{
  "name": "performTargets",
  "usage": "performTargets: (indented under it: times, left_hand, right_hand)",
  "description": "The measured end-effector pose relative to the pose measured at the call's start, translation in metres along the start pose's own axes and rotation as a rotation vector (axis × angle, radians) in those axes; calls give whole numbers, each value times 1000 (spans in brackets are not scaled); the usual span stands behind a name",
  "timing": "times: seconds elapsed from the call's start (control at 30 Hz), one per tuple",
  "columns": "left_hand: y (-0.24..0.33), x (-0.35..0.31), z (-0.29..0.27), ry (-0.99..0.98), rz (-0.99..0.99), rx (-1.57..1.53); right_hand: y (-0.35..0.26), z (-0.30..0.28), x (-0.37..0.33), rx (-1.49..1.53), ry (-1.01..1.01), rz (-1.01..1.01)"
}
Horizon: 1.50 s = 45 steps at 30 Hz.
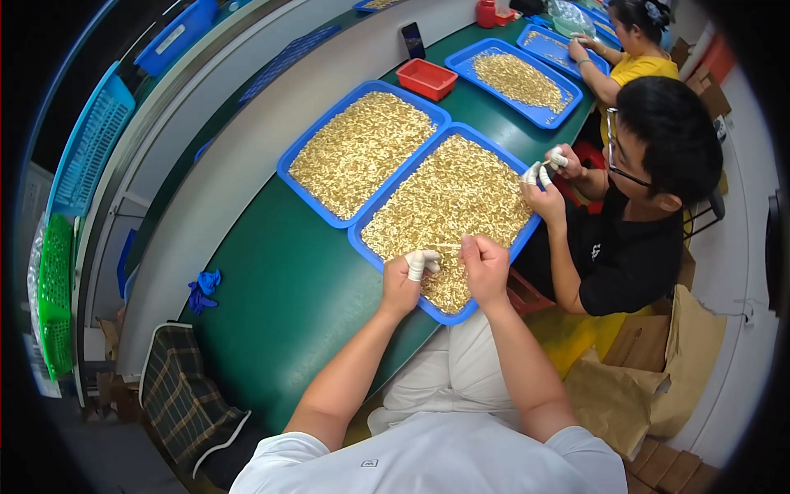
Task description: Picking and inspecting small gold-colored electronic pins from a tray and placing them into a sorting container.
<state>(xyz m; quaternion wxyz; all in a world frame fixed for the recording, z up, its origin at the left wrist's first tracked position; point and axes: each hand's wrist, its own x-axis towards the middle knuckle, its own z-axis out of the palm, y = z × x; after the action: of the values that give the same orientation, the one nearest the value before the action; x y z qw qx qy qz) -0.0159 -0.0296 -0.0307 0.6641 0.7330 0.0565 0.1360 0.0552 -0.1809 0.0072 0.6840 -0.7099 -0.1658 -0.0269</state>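
My left hand has white finger covers on its curled fingers, held over the near part of a blue tray. What those fingers hold, if anything, is too small to make out. My right hand pinches one end of a thin pale stick between thumb and finger. The stick's other end reaches toward my left fingertips; contact there cannot be told. Under both hands, the tray is filled with many small gold-coloured metal pieces.
A second blue tray of gold pieces adjoins at the left. Beyond are a red bin, a phone and another blue tray. Blue gloves lie on the green table. A co-worker sits close at the right.
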Motion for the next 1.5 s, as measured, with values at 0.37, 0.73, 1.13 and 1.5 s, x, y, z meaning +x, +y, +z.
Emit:
performTargets:
  times: [0.37, 0.73, 1.13, 1.5]
  left_hand:
    - [-7, -4, 6, 12, 11, -12]
    - [-2, -1, 7, 61, 19, 27]
    - [39, 5, 15, -211, 60, 954]
    - [13, 19, 1, -80, -122, 376]
  right_hand:
    - [-41, 110, 153, -754, -308, -284]
    - [12, 42, 72, 233, -208, 237]
    - [40, -10, -20, 255, 14, 254]
    - [36, -9, -25, 236, 41, 119]
